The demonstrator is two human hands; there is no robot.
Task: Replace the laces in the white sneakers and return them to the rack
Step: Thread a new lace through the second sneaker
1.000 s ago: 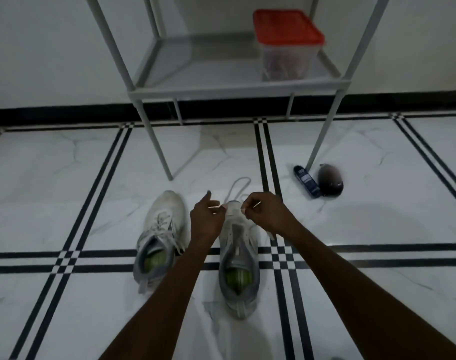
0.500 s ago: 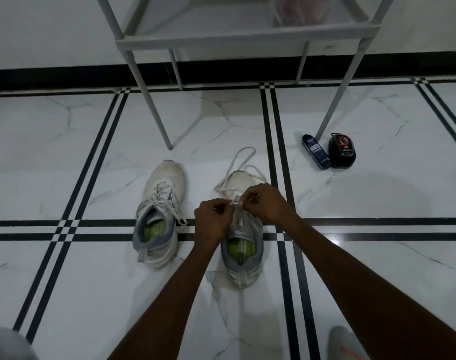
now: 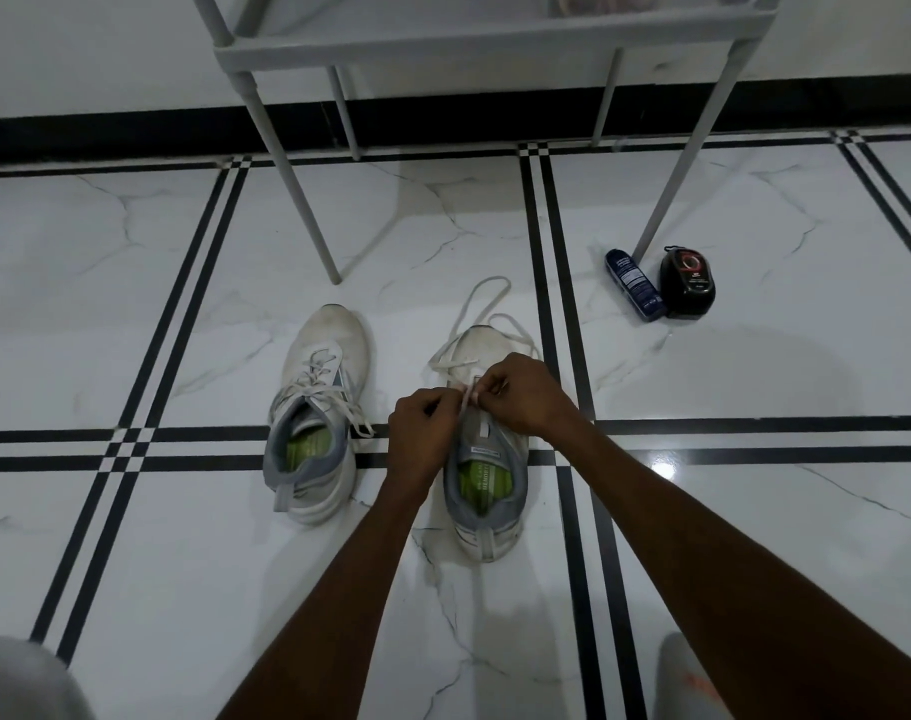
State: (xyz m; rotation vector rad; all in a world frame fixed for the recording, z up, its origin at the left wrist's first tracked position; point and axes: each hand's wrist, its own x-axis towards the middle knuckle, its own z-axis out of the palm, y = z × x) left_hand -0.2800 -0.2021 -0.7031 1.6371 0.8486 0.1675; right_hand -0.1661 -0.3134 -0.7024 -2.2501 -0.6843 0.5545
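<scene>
Two white mesh sneakers with grey collars and green insoles stand side by side on the white marble floor (image 3: 131, 304) with black stripes, toes pointing toward the grey metal rack (image 3: 484, 41). The landmark is the rack's front left leg (image 3: 300, 189). The left sneaker (image 3: 318, 413) sits just below the foot of that leg, laced, its lace ends hanging loose over its right side. The right sneaker (image 3: 487, 475) lies further right of the leg, beside a black double stripe.

Both hands meet over the right sneaker's tongue. The left hand (image 3: 425, 423) has its fingers curled, pinching the white flat lace (image 3: 487, 304) at the upper eyelets. The right hand (image 3: 526, 394) also pinches the lace between curled fingertips, nearly touching the left hand. A slack loop of the lace trails over the toe and onto the floor toward the rack.

Well to the right of the leg, by the rack's front right leg, a dark blue cylindrical bottle (image 3: 634, 285) lies just beside a black rounded container with a red ring (image 3: 687, 280).
</scene>
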